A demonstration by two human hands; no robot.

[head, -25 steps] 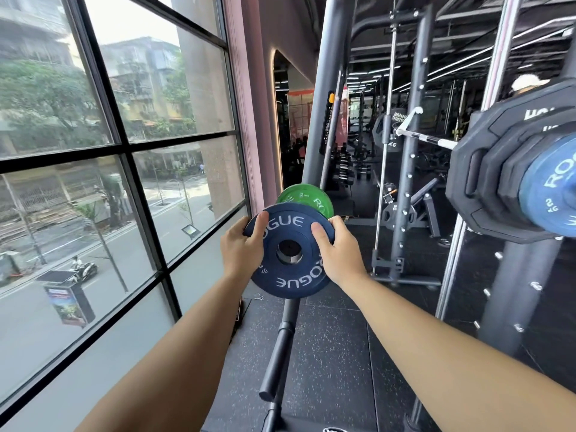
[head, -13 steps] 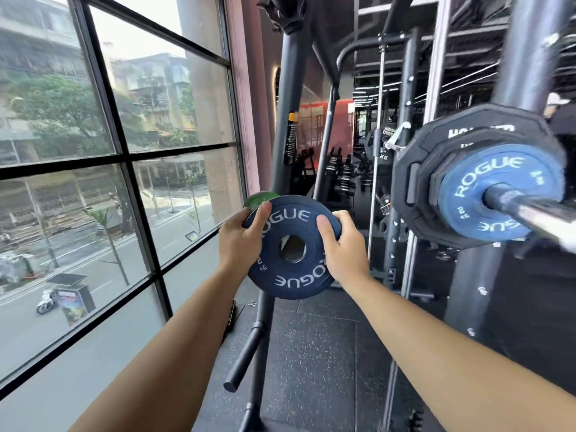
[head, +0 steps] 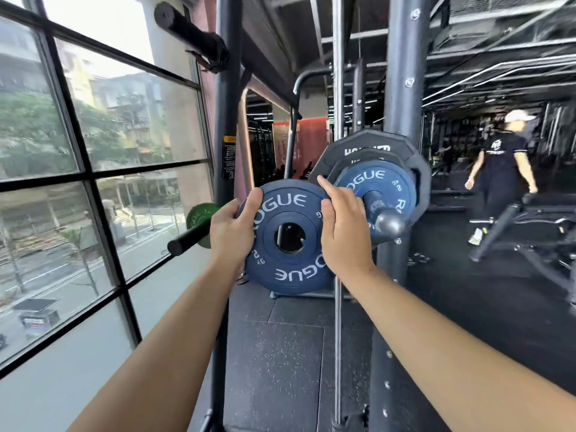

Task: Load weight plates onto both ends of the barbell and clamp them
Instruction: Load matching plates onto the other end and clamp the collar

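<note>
Just left of the barbell sleeve [head: 385, 221], both hands — left hand [head: 232, 233], right hand [head: 343, 232] — are gripping the blue plate [head: 290, 236] by its rim.

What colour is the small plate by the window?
The small plate is green, seen in the head view.

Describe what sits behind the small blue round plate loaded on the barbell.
Two larger black rubber plates sit behind the loaded small blue round plate on the metal barbell sleeve. Their centres are covered, and the right hand gripping the second blue plate hides their lower left.
</note>
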